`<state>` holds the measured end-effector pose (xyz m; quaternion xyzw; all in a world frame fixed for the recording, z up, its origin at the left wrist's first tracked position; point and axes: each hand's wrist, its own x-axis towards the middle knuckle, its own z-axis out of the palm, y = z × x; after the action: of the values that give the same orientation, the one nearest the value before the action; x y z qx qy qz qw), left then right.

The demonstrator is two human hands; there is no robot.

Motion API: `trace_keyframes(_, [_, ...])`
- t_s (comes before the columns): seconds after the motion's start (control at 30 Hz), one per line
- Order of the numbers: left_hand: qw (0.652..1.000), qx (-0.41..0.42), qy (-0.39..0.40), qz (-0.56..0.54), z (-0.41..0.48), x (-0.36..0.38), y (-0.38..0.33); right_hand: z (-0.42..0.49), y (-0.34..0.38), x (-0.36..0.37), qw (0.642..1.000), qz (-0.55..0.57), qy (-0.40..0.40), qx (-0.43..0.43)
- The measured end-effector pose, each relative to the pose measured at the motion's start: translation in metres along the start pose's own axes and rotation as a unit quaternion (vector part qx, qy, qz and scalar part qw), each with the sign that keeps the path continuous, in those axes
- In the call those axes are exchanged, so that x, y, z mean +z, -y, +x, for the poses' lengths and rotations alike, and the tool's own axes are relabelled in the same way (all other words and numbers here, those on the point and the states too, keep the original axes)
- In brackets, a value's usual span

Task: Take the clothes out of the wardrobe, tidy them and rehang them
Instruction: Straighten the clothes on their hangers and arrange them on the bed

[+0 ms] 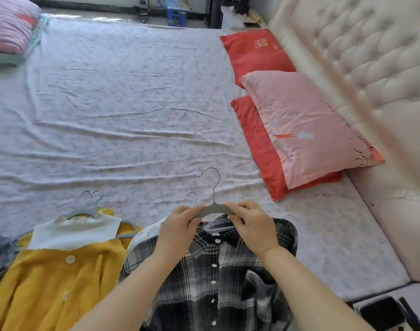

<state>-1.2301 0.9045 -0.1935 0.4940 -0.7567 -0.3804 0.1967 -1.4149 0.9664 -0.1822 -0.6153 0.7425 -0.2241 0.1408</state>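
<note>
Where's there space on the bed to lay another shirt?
The wide middle of the bed sheet is bare, between the striped bedding at far left and the pillows at right. The near edge is crowded: yellow cardigan, plaid shirt, grey hanger.

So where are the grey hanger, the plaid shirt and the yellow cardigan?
grey hanger [215,208]: head view, flat neck below the hook.
plaid shirt [204,278]: head view, buttoned front.
yellow cardigan [60,278]: head view, ribbed front.

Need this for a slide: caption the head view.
Left hand and right hand hold a hanger at the collar of a plaid shirt on the bed, beside a yellow cardigan.
</note>
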Motion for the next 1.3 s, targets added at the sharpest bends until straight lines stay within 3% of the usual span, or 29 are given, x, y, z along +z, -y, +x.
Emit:
trace_keyframes(0.4, [0.979, -0.194, 0.026, 0.062, 0.088, 0.035, 0.064, 0.119, -0.07, 0.104, 0.974, -0.004, 0.218, 0.062])
trace_keyframes(0.6, [0.966, -0.23, 0.06, 0.1, 0.067, 0.045, 0.085, 0.1, -0.082, 0.126, 0.954, 0.003, 0.289, 0.082])
trace_keyframes(0.77, [0.957, -0.238, 0.063, 0.15, 0.055, 0.036, 0.082, 0.076, -0.072, 0.118, 0.952, 0.029, 0.297, 0.069])
trace_keyframes(1.0, [0.956, -0.248, 0.024, 0.156, 0.026, 0.004, 0.055, 0.054, -0.034, 0.096, 0.952, 0.026, 0.304, 0.01])
trace_keyframes(1.3, [0.918, -0.342, -0.096, 0.177, -0.094, -0.075, 0.064, 0.026, 0.075, 0.104, 0.929, 0.009, 0.329, -0.167])
